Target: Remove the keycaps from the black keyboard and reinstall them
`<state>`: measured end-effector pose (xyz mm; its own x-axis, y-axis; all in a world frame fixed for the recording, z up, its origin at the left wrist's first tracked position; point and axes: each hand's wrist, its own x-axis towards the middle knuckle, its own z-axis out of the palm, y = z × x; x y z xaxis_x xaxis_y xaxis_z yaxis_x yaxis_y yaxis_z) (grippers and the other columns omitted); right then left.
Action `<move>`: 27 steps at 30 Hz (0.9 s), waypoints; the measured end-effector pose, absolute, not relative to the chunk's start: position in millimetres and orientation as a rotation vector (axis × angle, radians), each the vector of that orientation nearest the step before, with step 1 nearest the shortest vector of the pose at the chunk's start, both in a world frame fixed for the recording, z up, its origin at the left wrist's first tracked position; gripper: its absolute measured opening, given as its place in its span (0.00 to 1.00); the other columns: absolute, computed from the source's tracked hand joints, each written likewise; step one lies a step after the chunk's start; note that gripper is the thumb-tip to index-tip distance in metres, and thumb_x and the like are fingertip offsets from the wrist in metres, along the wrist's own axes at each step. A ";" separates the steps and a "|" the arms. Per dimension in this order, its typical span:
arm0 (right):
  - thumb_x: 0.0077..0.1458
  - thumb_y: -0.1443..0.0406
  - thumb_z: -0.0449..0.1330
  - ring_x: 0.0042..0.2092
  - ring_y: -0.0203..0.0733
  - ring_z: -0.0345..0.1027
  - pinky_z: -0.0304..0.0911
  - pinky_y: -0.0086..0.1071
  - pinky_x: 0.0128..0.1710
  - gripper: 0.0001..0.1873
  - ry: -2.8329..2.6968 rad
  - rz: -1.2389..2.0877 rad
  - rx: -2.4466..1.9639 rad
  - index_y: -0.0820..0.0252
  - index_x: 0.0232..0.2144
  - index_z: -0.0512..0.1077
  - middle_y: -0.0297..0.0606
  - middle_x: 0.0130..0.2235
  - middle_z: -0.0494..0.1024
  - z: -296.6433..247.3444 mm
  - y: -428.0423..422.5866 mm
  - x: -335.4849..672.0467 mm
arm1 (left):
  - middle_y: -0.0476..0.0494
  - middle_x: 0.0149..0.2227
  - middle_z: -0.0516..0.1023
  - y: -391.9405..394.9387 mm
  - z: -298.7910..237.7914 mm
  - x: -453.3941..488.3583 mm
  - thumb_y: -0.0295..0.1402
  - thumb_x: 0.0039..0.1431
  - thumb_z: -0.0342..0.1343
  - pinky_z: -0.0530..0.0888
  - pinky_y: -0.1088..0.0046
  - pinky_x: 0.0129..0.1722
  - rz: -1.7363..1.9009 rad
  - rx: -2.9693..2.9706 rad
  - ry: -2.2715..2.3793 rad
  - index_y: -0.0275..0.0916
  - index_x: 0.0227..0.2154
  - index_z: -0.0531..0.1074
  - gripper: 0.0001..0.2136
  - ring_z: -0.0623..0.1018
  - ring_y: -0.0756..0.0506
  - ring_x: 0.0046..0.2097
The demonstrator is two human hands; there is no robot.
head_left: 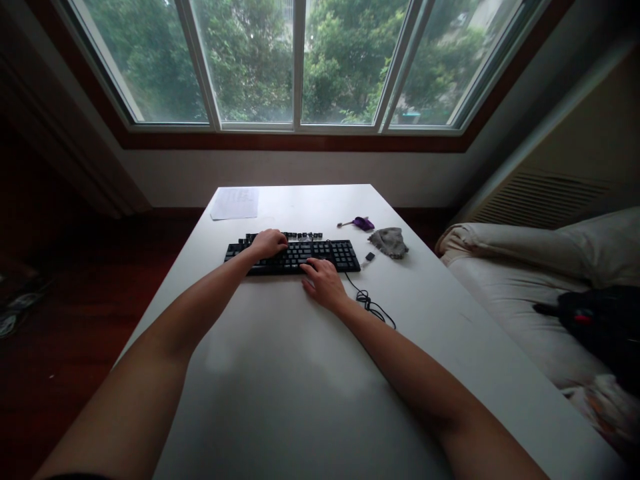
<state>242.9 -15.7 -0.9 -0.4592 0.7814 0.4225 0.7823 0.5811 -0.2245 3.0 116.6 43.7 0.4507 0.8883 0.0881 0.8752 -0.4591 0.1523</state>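
Note:
A black keyboard (334,254) lies across the middle of a white table (280,373). My left hand (269,243) is over the keyboard's upper left part, fingers curled down and pinched together on the keys; what they grip is hidden. My right hand (325,281) rests at the keyboard's front edge, fingers stretched flat onto the lower keys and holding nothing. A row of loose black keycaps (306,235) lies just behind the keyboard, right of my left hand.
The keyboard's black cable (371,304) coils on the table right of my right wrist. A purple-handled tool (363,223), a grey cloth (391,241) and a small black piece (370,256) lie at the right. A paper sheet (235,203) lies far left. A bed (505,287) adjoins the table's right edge.

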 end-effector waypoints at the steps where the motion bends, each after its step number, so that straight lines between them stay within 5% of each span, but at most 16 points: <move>1: 0.61 0.62 0.61 0.61 0.55 0.62 0.53 0.52 0.63 0.24 -2.329 -0.005 -1.248 0.57 0.58 0.72 0.49 0.61 0.70 -1.1 -15.5 242.8 | 0.45 0.43 0.84 117.2 43.6 3.3 0.40 0.60 0.58 0.72 0.70 0.41 0.232 2.571 1.599 0.45 0.40 0.83 0.11 0.80 0.43 0.44; 18: 0.60 0.63 0.62 0.61 0.55 0.62 0.54 0.52 0.62 0.24 -2.325 0.014 -1.243 0.56 0.58 0.72 0.49 0.61 0.70 -0.5 -15.1 244.4 | 0.45 0.44 0.81 101.2 42.8 6.1 0.38 0.61 0.58 0.73 0.66 0.47 0.323 2.691 1.564 0.45 0.40 0.82 0.10 0.78 0.41 0.46; 27: 0.59 0.63 0.62 0.60 0.55 0.62 0.54 0.52 0.63 0.24 -2.324 0.031 -1.243 0.56 0.58 0.72 0.49 0.60 0.71 -1.6 -14.1 246.4 | 0.38 0.67 0.64 52.3 23.5 16.6 0.46 0.65 0.54 0.59 0.53 0.67 0.619 2.759 1.646 0.43 0.63 0.68 0.26 0.61 0.34 0.68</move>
<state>246.4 -14.1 -1.6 -0.4575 0.7852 0.4173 0.7740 0.5826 -0.2479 16.6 52.3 23.5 0.4249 0.8202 0.3830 0.8694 -0.4877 0.0799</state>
